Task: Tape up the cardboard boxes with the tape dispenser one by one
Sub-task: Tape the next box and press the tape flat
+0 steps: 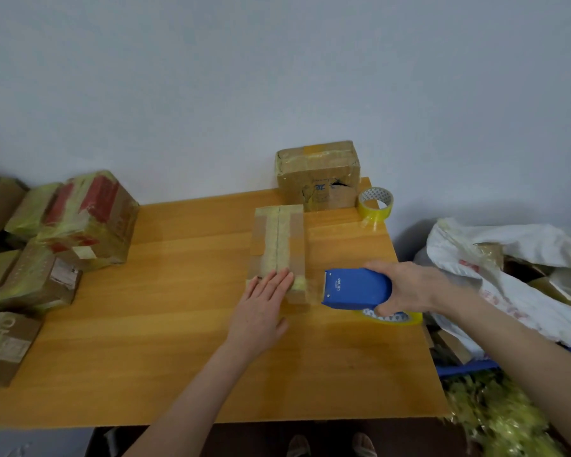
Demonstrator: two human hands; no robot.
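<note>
Box [279, 245], long way front to back, under flat left hand [264, 301]; dispenser [356, 288] gripped by right hand [406, 288] beside near end.

Orange-brown wooden table [178, 341], far edge against a pale wall. Near centre, flat on the top: narrow cardboard box [279, 245], yellowish tape along its length. Just behind it, at the far edge: larger taped box [318, 174]. Beside that, at the far right corner: spare tape roll [375, 204], hole upward. Along the left edge: pile of taped boxes [89, 222], support unclear.
</note>
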